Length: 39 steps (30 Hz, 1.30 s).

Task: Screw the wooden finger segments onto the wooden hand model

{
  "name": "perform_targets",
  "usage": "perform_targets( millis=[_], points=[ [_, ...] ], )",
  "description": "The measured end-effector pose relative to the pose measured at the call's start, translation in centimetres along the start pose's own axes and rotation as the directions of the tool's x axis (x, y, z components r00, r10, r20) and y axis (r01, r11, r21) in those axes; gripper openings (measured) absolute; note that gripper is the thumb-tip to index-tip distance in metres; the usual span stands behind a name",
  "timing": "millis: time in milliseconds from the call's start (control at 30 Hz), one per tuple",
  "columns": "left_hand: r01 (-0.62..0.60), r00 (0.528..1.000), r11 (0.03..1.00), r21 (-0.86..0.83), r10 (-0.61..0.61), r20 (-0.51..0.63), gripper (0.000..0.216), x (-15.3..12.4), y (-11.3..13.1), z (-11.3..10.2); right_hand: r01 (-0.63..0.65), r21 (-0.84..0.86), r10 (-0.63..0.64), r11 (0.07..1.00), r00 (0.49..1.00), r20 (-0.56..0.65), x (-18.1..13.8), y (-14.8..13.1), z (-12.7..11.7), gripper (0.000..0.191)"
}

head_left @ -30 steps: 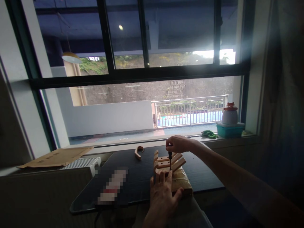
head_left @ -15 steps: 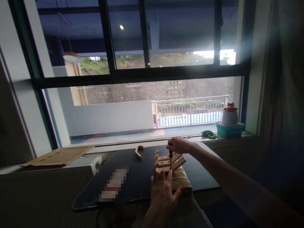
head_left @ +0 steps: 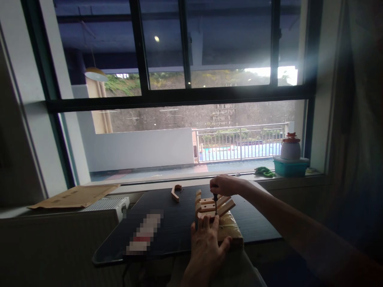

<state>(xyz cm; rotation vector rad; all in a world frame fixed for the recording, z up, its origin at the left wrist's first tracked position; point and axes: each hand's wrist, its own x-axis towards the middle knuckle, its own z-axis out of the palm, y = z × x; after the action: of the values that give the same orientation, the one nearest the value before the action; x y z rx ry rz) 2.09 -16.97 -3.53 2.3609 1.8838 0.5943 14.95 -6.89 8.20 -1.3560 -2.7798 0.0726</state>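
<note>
My right hand (head_left: 224, 185) is closed round the dark handle of a screwdriver (head_left: 216, 203), held upright with its shaft pointing down at a wooden piece. This piece belongs to a set of light wooden hooks (head_left: 206, 207) with curled ends and dark holes, lying side by side on a package wrapped in brown tape (head_left: 229, 229). My left hand (head_left: 208, 243) lies over the near wooden piece, fingers stretched forward close to the screwdriver tip and thumb apart over the package. The tip's exact contact is partly hidden by the fingers.
A separate curved wooden hook (head_left: 176, 193) lies at the back of the dark table (head_left: 170, 227), left of a blurred pale item (head_left: 145, 235)'s far end. Brown cardboard (head_left: 74, 195) rests by a radiator (head_left: 110, 205). A teal box (head_left: 290, 166) and green cloth (head_left: 265, 172) sit on the windowsill.
The whole view has shifted slightly. Both hands keep nearly the same places, the right one still gripping the screwdriver upright over the wooden piece.
</note>
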Motion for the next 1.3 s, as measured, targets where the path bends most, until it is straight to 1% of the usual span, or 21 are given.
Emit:
perform_targets(
  millis=[200, 367, 500, 600, 867, 1000, 1100, 1200, 1300],
  points=[
    [-0.013, 0.999, 1.000, -0.012, 0.013, -0.034, 0.061, -0.1, -0.1, 0.1, -0.075, -0.009, 0.075, 0.997, 0.997, -0.027, 0.7, 0.2, 0.7, 0.028],
    [-0.018, 1.000, 1.000, -0.011, 0.017, -0.025, 0.061, 0.0, -0.3, 0.3, -0.110, -0.005, 0.110, 0.994, 0.993, 0.029, 1.0, 0.1, -0.1, 0.030],
    [-0.010, 1.000, 1.000, -0.006, 0.010, -0.016, 0.062, 0.1, -0.3, 0.3, -0.071, 0.004, 0.070, 0.997, 0.995, 0.071, 0.6, -0.2, -1.0, 0.028],
    [-0.018, 1.000, 1.000, -0.006, 0.018, -0.020, 0.061, 0.1, -0.2, 0.3, -0.040, 0.013, 0.039, 0.999, 0.996, 0.085, 0.3, -0.4, -1.0, 0.028],
    [-0.014, 0.999, 1.000, -0.008, 0.014, -0.032, 0.062, 0.0, -0.2, 0.4, -0.095, 0.045, 0.093, 0.994, 0.994, 0.050, 0.5, 0.4, 0.1, 0.029],
    [-0.013, 0.999, 1.000, -0.002, 0.013, -0.029, 0.063, 0.0, -0.2, 0.4, -0.123, 0.074, 0.119, 0.990, 0.992, 0.051, 0.7, 0.8, 0.1, 0.030],
    [-0.011, 1.000, 1.000, 0.000, 0.011, -0.020, 0.063, 0.1, -0.2, 0.3, -0.113, 0.096, 0.106, 0.989, 0.991, 0.076, 0.7, 0.8, -0.4, 0.030],
    [-0.009, 1.000, 1.000, 0.001, 0.009, -0.015, 0.063, 0.1, -0.3, 0.4, -0.078, 0.108, 0.070, 0.991, 0.995, 0.076, 0.5, 0.7, -1.1, 0.029],
    [-0.009, 1.000, 1.000, -0.003, 0.009, -0.028, 0.062, 0.1, -0.3, 0.5, -0.061, 0.112, 0.052, 0.992, 0.995, 0.084, 0.4, 0.6, -1.3, 0.028]
  ],
)
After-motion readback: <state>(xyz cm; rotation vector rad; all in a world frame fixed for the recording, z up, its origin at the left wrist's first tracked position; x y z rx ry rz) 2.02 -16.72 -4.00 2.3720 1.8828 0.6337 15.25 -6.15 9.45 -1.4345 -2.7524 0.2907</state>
